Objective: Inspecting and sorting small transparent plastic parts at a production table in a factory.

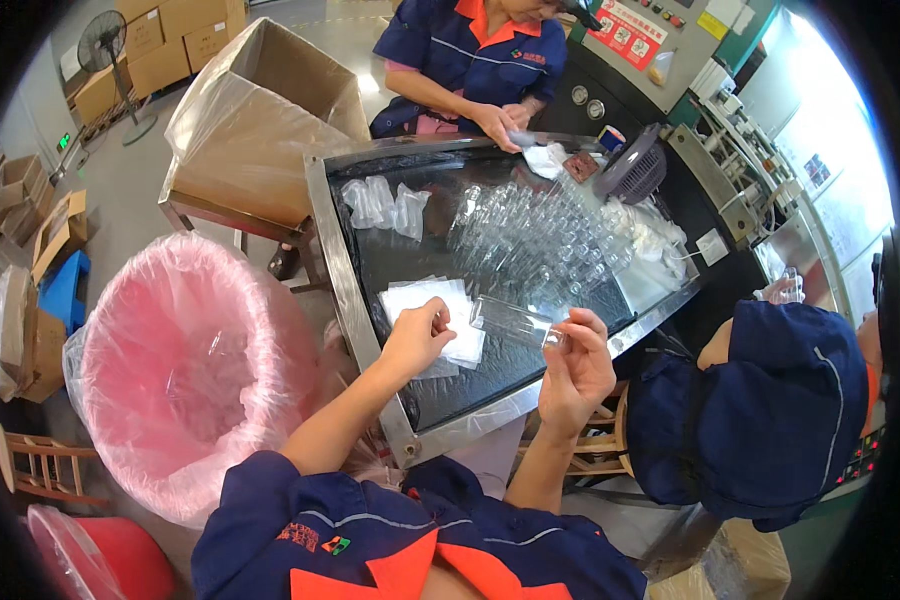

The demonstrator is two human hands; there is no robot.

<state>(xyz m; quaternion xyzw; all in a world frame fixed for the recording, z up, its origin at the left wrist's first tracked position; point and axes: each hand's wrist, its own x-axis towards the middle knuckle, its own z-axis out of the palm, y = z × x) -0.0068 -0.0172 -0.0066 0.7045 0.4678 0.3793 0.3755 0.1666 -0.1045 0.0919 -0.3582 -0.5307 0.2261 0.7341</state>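
My right hand (580, 365) grips one end of a clear cylindrical container (513, 321), fingers and thumb closed around that end. The container lies almost level above the dark tabletop, its other end towards my left hand. My left hand (420, 338) is over a stack of thin white plastic bags (466, 346), its thumb and fingertips pinched together. Whether a bag edge is between those fingertips, I cannot make out. Farther back on the table lie many similar clear containers (540, 235), crowded together. Several wrapped pieces (385, 205) rest at the table's far left.
A metal rim (480, 415) edges the table. A pink-lined bin (105, 370) stands left, with a lined carton (260, 150) behind it. Across the table a co-worker (470, 65) handles something; another person (770, 410) is at right. A dark fan (635, 168) and white cloths (645, 230) occupy the far right.
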